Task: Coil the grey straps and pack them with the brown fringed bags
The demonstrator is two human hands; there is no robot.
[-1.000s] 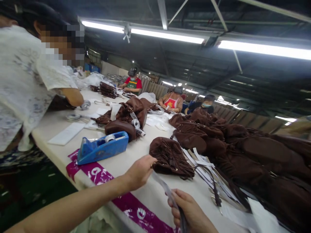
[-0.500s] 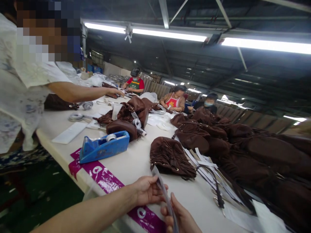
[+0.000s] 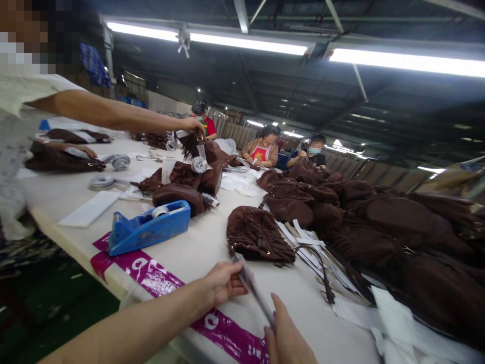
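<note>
A bag strap wrapped in greyish clear film [image 3: 252, 283] stretches between my two hands. My left hand [image 3: 226, 284] pinches it near its upper end, thumb on top. Lower down, my right hand [image 3: 287, 336] has its fingers closed about the strap's lower part, thumb pointing up; the frame edge cuts this hand off. Just beyond my left hand lies a dark brown fringed bag [image 3: 257, 235] with small metal eyelets, and the strap appears to run from it. To the left stands a blue tape dispenser [image 3: 149, 227], touched by neither hand.
Brown bags [image 3: 364, 237] are heaped along the right, beside loose white strips [image 3: 314, 258] and a dark strap with a buckle. Purple printed tape [image 3: 159, 283] runs along the near table edge. At left, a co-worker's arm [image 3: 125, 114] reaches over more bags. Several people sit farther back.
My right hand has moved slightly down and right along the wrapped strap, away from my left hand. The co-worker's hand has raised a fringed bag piece. The whole view has shifted a little.
</note>
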